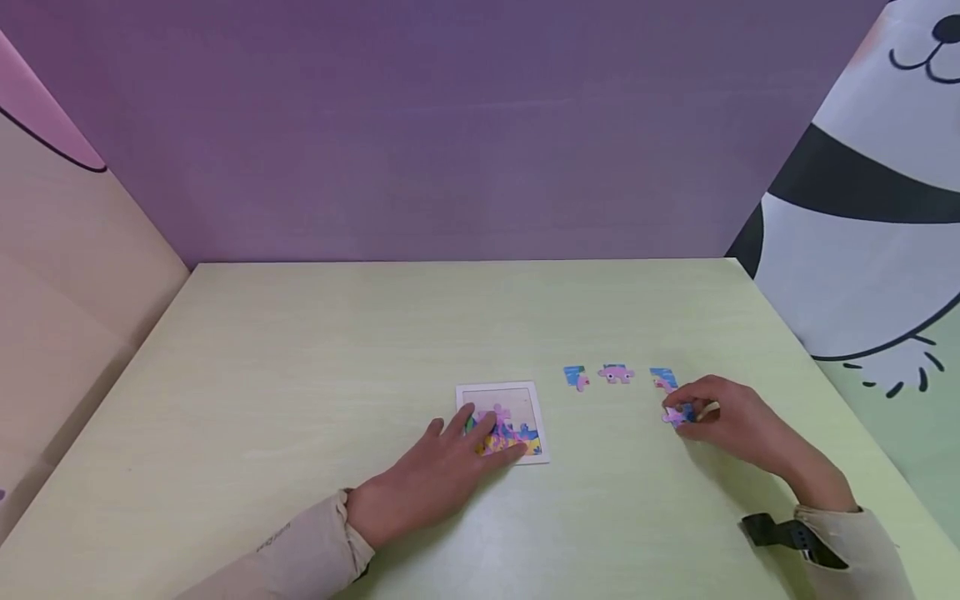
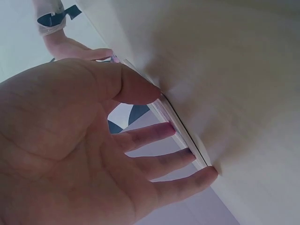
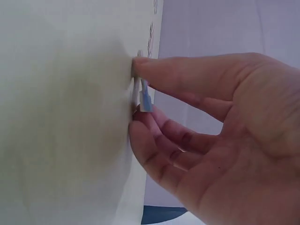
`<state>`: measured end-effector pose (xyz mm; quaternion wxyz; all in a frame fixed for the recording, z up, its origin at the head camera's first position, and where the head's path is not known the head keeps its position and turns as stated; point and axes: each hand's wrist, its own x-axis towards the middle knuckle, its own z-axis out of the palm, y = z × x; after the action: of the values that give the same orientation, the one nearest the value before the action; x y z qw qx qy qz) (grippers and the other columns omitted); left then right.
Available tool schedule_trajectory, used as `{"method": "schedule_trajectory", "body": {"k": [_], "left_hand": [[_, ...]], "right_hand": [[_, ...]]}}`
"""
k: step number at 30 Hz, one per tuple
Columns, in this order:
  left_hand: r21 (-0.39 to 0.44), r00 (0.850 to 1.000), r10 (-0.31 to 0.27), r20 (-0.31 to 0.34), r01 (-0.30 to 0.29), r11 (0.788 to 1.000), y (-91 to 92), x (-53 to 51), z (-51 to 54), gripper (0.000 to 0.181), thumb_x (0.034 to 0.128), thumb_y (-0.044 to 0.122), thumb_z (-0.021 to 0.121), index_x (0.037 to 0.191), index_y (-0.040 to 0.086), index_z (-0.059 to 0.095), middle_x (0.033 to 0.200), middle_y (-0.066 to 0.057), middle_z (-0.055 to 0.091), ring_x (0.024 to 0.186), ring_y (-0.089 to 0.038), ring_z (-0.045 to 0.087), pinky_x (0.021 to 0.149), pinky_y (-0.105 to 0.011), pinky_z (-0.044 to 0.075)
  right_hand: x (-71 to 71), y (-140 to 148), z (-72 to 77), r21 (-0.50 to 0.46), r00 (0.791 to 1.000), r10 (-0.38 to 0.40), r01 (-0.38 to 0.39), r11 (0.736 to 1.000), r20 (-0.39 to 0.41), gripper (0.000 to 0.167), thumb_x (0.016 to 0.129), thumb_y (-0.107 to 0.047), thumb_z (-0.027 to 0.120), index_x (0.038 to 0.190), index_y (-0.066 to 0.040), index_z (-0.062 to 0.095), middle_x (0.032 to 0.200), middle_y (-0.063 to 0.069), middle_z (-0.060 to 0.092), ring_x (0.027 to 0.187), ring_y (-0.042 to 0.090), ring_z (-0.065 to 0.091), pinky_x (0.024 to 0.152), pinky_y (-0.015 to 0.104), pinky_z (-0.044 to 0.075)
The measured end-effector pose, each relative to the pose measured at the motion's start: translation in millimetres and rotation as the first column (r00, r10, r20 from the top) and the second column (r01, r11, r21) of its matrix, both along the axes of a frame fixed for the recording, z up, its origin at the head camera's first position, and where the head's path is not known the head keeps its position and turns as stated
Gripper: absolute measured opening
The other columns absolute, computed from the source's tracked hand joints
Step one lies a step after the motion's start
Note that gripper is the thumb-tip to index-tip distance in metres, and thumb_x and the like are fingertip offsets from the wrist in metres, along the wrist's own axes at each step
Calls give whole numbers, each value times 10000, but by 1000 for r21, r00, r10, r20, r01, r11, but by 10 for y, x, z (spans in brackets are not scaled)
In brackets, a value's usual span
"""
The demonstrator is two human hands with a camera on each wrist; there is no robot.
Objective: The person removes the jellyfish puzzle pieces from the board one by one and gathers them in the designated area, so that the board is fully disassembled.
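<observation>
A partly filled jigsaw puzzle (image 1: 517, 442) sits in a white-rimmed square tray (image 1: 542, 417), its lower part showing pink, blue and yellow. Spread over that tray, my left hand (image 1: 442, 467) rests its fingertips on the puzzle and rim. In the left wrist view the tray's thin edge (image 2: 183, 129) lies under the extended fingers (image 2: 173, 161). To the right, my right hand (image 1: 738, 425) pinches a pink and blue puzzle piece (image 1: 672, 416) between thumb and fingers, low at the tabletop. The right wrist view shows this piece (image 3: 146, 101) tilted up from the surface.
Behind the held piece lies a blue and pink puzzle piece (image 1: 663, 377), partly near the fingers. Two more loose pieces, one pink with an eye (image 1: 617, 373) and one blue-cornered (image 1: 576, 377), lie right of the tray. A purple wall (image 1: 465, 133) borders the pale table (image 1: 300, 358).
</observation>
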<state>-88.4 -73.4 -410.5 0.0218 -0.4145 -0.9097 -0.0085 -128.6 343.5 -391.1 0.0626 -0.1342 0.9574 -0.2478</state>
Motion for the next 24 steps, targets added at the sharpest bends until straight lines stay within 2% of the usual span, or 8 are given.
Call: {"method": "schedule_trajectory", "body": {"k": [12,16,24], "left_hand": [[3,999,-15,-35,15,1000,15,-8,-5,637,1024,3,604,1553,353,553,1580,-145,535,1437,-426,531,963,-533,592],[7,1000,-17,-23,17,1000,10,1,-12,646,1020,-7,601,1555,352,552,1583,-144,530,1440,-429,524,964,-537,588],[27,1000,-2,-9,2,1000,-5,4,-12,643,1026,-24,572,1548,351,559,1575,-141,532,1446,-425,523,972,-533,577]], "right_hand": [[41,25,-1,40,999,10,-7,999,-52,244,854,-32,865,1089,-38,800,989,35,660,820,48,551,707,230,563],[82,9,-14,43,999,3,-1,999,-51,233,871,-37,851,1099,-28,805,980,34,659,814,48,561,695,236,557],[76,-13,21,65,999,2,1,998,-43,236,884,-74,842,1113,-36,803,1054,94,704,858,157,625,692,243,562]]}}
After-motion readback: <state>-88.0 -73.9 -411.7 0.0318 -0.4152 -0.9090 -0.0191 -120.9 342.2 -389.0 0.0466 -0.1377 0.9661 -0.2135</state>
